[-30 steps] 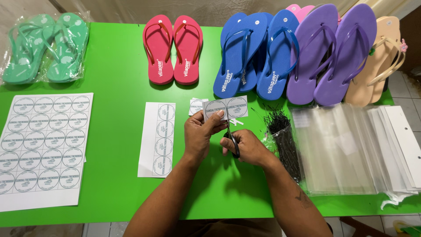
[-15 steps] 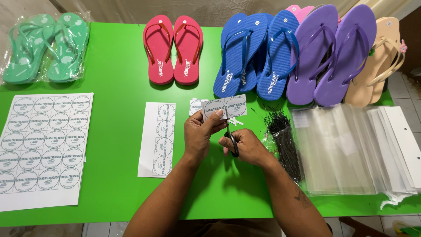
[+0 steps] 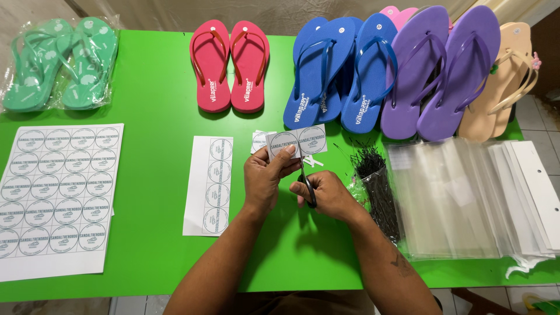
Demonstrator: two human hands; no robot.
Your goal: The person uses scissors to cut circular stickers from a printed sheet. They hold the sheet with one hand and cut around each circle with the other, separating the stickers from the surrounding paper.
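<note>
Two round labels sit side by side on the small paper piece [image 3: 296, 142] that the left hand [image 3: 265, 178] pinches by its lower left edge, fingers [image 3: 284, 156] closed on it, lifted just above the green worktop [image 3: 157, 146]. The right hand [image 3: 326, 195] is wrapped shut through the dark handles of the scissors [image 3: 305, 185], which run up between the two hands. The blades point away from the person toward the piece's lower edge, long axis nearly upright in the head view; the piece's long axis runs left to right. How far the blades gape I cannot tell. The likely slip, as I judge it: with only one side pinched, the paper could swing under the blades and the cut wander into a printed circle, or nick the fingertips close beside the blade.
</note>
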